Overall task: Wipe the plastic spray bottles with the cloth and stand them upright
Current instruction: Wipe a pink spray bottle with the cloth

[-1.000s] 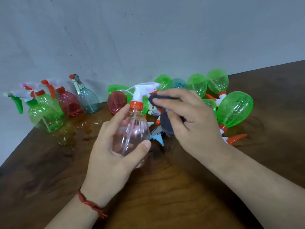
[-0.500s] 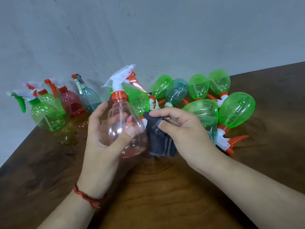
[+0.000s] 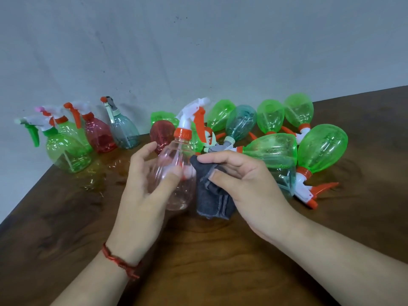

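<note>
My left hand [image 3: 143, 191] grips a clear pinkish spray bottle [image 3: 174, 164] with an orange collar and a white trigger head, held nearly upright above the wooden table [image 3: 198, 261]. A dark grey cloth [image 3: 212, 199] is pinched in my right hand [image 3: 247, 186] and lies against the bottle's right side. Behind both hands, several green bottles [image 3: 320, 149], a teal one [image 3: 241, 122] and a red one [image 3: 160, 133] lie on their sides in a heap. At the back left, several bottles stand upright: green [image 3: 66, 153], red [image 3: 99, 135] and grey-teal [image 3: 124, 131].
A grey wall [image 3: 198, 51] rises right behind the bottles. The table's left edge [image 3: 26, 195] runs diagonally from the upright green bottle toward me. A red string bracelet [image 3: 119, 261] circles my left wrist.
The clear bottle has swung from tilted to nearly upright in my left hand. My right hand has brought the cloth down from the trigger head to the bottle's body.
</note>
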The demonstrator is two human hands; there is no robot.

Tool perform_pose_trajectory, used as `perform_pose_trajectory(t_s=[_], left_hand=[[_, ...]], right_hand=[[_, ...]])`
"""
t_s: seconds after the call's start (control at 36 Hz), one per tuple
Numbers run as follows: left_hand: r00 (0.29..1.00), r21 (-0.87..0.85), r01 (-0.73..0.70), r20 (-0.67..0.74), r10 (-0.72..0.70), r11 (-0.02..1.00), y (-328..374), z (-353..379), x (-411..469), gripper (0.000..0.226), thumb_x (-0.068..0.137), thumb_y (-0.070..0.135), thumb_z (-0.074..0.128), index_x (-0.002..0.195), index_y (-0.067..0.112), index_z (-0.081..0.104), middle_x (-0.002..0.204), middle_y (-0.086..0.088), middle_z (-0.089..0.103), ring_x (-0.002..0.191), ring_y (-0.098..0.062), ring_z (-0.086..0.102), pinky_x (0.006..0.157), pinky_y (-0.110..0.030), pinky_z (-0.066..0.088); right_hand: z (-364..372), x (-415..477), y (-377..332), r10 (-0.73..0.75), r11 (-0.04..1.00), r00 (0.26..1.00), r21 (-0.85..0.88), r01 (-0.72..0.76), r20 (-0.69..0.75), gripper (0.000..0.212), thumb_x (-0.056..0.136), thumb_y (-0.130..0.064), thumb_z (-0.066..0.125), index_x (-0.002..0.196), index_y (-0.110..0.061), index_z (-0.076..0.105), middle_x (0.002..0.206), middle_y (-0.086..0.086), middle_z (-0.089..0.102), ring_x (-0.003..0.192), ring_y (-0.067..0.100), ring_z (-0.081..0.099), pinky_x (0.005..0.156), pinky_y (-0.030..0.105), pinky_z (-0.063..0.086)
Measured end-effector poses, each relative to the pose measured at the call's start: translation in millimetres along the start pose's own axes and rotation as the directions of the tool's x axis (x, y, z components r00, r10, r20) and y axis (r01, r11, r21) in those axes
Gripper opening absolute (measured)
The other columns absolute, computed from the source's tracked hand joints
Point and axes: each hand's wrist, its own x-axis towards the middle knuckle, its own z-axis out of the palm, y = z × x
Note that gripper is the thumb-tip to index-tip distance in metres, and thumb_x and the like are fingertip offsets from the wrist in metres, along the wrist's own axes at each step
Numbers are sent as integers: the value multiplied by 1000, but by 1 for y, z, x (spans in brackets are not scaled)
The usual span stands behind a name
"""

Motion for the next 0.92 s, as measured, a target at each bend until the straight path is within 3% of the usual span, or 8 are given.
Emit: perform_pose_trajectory(t_s=[0.08,0.25,0.47,0.56,0.67,0.81,0.86,0.92], left_hand=[[999,-28,9,-51,-10,1000,2,4,-1,79,75,48,90,142,28,54,128,12,73,112,-7,74,86,-21,61],[992,-329,124,60,-110,936,8,9,-3,38,96,26,73,127,7,61,109,-1,79,94,-20,78,73,-28,62],[998,-170,59,5,-59,984,4,5,0,37,104,47,62,139,36,67,134,-2,74,121,-27,73,104,-59,55],[1000,-156,11,10,-9,988,2,7,-3,43,101,52,60,143,47,58,138,-1,71,123,-24,72,103,-54,58],[987,3,-138,81,137,990,3,4,-6,71,89,45,78,153,41,48,146,2,64,127,-22,69,106,-42,57],[959,262,-284,84,272,922,-3,4,-5,72,85,35,87,150,34,56,144,7,63,130,-20,65,105,-40,57],[948,349,-319,95,305,881,-3,5,-6,73,84,39,91,150,33,58,143,11,62,131,-15,63,108,-26,53],[936,400,-350,114,334,847,-1,7,-7,74,83,40,91,149,34,58,141,13,61,131,-15,63,108,-28,53]], right_hand=[[-1,-1,-3,-34,999,999,9,34,-21,35,99,11,60,110,-15,79,108,0,82,102,14,77,82,23,60],[-6,1,-5,-60,998,995,-24,58,-84,36,100,11,59,111,-17,79,106,-3,82,99,13,77,78,23,61],[-6,1,-3,-79,995,993,-61,74,-84,35,100,8,63,115,-18,79,109,-4,82,106,13,76,86,26,61],[-4,0,-2,-81,995,995,-57,77,-56,35,99,9,64,117,-17,79,111,-5,81,107,11,76,86,24,60],[-3,2,-4,-160,980,986,-124,154,-38,36,97,10,66,118,-16,78,111,-6,81,108,11,76,90,27,61],[-22,12,-22,-524,815,836,-380,438,-160,36,96,10,67,121,-14,76,120,-3,77,116,17,72,98,39,60],[-28,13,-29,-626,702,772,-507,500,-106,34,97,9,67,123,-11,75,123,0,74,119,22,69,96,48,60],[-31,14,-31,-681,580,732,-616,533,-7,33,97,7,68,123,-10,76,124,-1,73,119,20,68,96,47,59]])
